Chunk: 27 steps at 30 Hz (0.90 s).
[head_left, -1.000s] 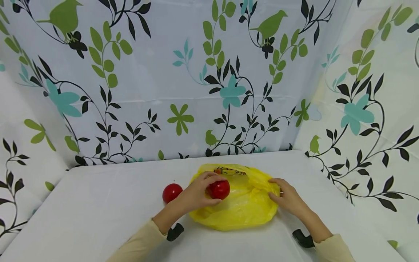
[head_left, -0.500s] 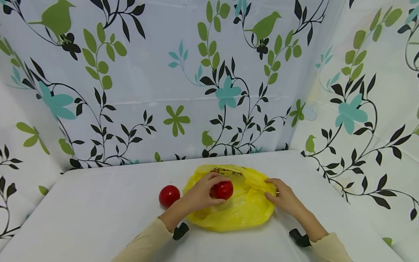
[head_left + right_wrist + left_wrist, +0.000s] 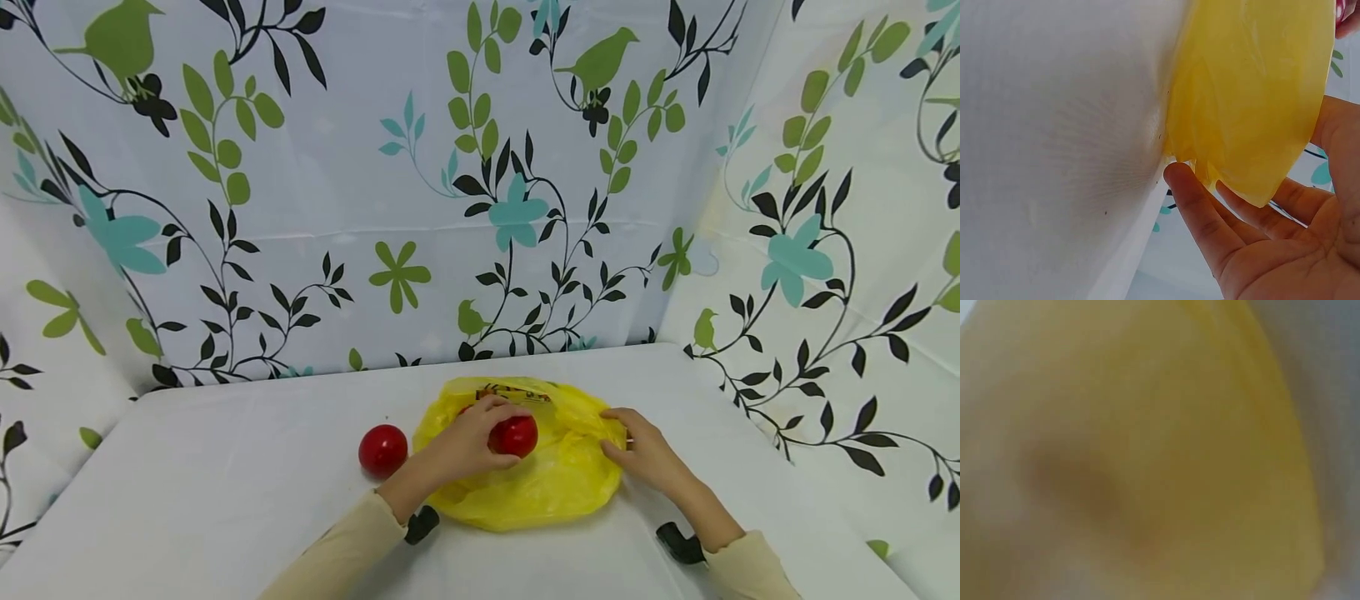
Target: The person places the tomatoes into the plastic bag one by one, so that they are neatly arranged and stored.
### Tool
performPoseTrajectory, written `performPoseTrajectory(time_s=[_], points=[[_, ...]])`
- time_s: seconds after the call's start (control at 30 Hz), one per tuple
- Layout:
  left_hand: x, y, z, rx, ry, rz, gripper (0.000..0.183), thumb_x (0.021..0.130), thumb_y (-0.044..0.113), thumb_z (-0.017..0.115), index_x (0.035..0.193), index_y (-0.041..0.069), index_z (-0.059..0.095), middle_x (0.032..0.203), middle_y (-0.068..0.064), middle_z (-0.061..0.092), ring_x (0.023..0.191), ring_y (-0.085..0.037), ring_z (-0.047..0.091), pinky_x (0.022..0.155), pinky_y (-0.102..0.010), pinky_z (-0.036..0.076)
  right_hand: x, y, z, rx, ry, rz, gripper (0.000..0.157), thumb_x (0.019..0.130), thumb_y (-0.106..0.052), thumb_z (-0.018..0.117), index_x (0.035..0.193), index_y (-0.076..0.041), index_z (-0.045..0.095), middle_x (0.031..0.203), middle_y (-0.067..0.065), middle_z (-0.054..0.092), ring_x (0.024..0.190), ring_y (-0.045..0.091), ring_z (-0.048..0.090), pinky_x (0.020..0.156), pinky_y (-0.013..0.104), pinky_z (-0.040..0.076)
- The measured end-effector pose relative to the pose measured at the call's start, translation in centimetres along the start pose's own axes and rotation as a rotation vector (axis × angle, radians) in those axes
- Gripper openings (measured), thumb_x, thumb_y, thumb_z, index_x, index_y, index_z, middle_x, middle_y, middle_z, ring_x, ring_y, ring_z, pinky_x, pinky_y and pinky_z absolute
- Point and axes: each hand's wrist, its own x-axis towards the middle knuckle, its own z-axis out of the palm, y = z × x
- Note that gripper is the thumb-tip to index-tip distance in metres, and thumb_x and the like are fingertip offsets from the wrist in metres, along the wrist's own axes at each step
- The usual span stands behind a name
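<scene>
In the head view a yellow plastic bag point(image 3: 555, 492) lies on the white table, its mouth loosely spread. My left hand point(image 3: 467, 443) holds a shiny red apple point(image 3: 517, 437) over the bag's mouth, fingers and thumb curled round it. A second red apple point(image 3: 383, 451) rests on the table left of the bag. Just behind the left hand a sliver of red shows, too hidden to tell. My right hand point(image 3: 648, 454) grips the bag's right edge. The right wrist view shows the right hand's fingers point(image 3: 1200, 219) at the bag point(image 3: 1247, 94). Blurred yellow plastic point(image 3: 1197, 456) fills the left wrist view.
The white table point(image 3: 225, 483) reaches up to a patterned curtain point(image 3: 315, 183) with leaves, birds and flowers. A second patterned sheet point(image 3: 750, 283) hangs along the right side. A black wrist-camera mount point(image 3: 678, 543) sits at the right wrist, and another point(image 3: 422, 525) at the left.
My left hand has moved slightly right relative to the bag with the apple in it. The whole scene has shifted a little left in the view. My right hand stays at the bag's edge.
</scene>
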Motion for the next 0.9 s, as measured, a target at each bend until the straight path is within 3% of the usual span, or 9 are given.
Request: performPoseTrajectory(time_s=[0.3,0.7,0.9], points=[[1.0,0.1,0.9,0.057,-0.076,-0.048,0.061,0.082,0.03,0.08,0.137,0.028,0.054,0.141,-0.007,0.046,0.121,-0.027,0.052,0.09,-0.042,0.055,0.0,0.1,0.1,0.013,-0.006,0.007,0.042,0.091,-0.008,0.066,0.128,0.006,0.052,0.132,0.028,0.05,0.114,0.04,0.055,0.087,0.048,0.055],[1.4,0.2,1.7,0.124,-0.113,-0.053,0.061,0.083,0.031,0.079,0.138,0.028,0.052,0.139,-0.003,0.048,0.119,-0.021,0.053,0.092,-0.039,0.054,0.1,0.0,0.3,0.003,0.0,-0.016,0.041,0.09,-0.007,0.066,0.127,0.007,0.053,0.131,0.029,0.051,0.113,0.041,0.055,0.085,0.047,0.056],[1.4,0.4,1.9,0.146,-0.133,-0.069,0.062,0.084,0.029,0.078,0.139,0.027,0.052,0.142,-0.005,0.047,0.12,-0.023,0.054,0.091,-0.044,0.055,0.0,-0.1,0.1,0.005,-0.011,-0.014,0.041,0.091,-0.008,0.065,0.127,0.007,0.053,0.131,0.029,0.05,0.112,0.04,0.056,0.085,0.047,0.056]])
